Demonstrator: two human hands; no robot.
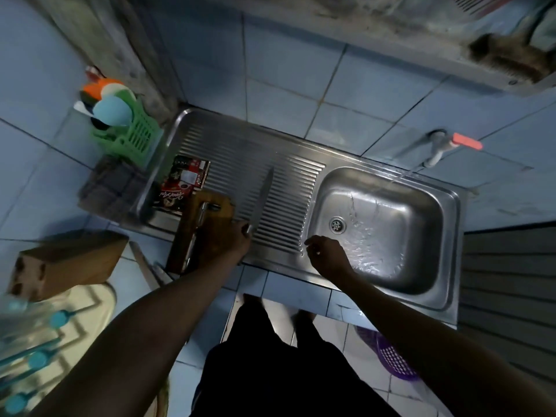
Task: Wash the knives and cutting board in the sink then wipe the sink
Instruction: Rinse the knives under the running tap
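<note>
My left hand (240, 237) grips the handle of a large steel knife (263, 198) whose blade points away over the ribbed drainboard (288, 212). A brown wooden cutting board (204, 233) lies just left of that hand, with another steel knife (198, 224) lying on it. My right hand (326, 255) hovers with loosely curled fingers over the front left rim of the sink basin (400, 236) and holds nothing. Water streams from the wall tap (439, 149) with its red handle into the basin and pools around the drain (337, 225).
A red printed packet (183, 182) leans at the drainboard's left end. A green rack with coloured dishes (126, 121) stands behind it, with a dark cloth (114, 185) below. A wooden knife block (60, 263) sits at left. A purple basket (388, 353) is on the floor.
</note>
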